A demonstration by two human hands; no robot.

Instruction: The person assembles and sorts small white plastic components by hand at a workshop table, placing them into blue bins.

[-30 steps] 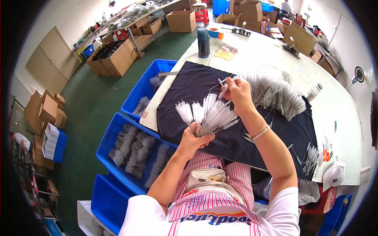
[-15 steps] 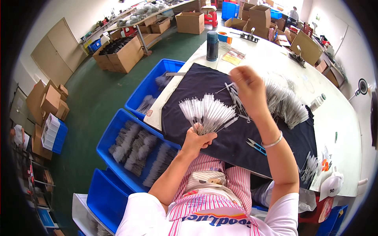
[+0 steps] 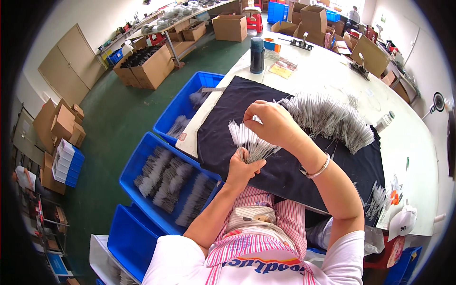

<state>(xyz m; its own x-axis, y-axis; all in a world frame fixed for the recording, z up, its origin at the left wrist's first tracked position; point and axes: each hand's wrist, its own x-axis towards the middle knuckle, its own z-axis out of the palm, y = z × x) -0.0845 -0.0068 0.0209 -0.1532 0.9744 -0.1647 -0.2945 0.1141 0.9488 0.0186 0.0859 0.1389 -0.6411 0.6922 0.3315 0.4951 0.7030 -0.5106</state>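
A fan of small white-tipped wire brushes [image 3: 249, 142] is held above the dark cloth [image 3: 285, 166], gripped at the stems by the left hand [image 3: 242, 168]. The right hand [image 3: 268, 121], at the loose brush pile [image 3: 332, 116] half a second ago, has been brought back over the fan, fingers closed, apparently on one brush. Another piece is judged added.

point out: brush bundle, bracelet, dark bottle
brush bundle [image 3: 247, 140], head view, white bristle tips fanned above left hand
bracelet [image 3: 317, 170], head view, band on right wrist
dark bottle [image 3: 257, 55], head view, middle of its body
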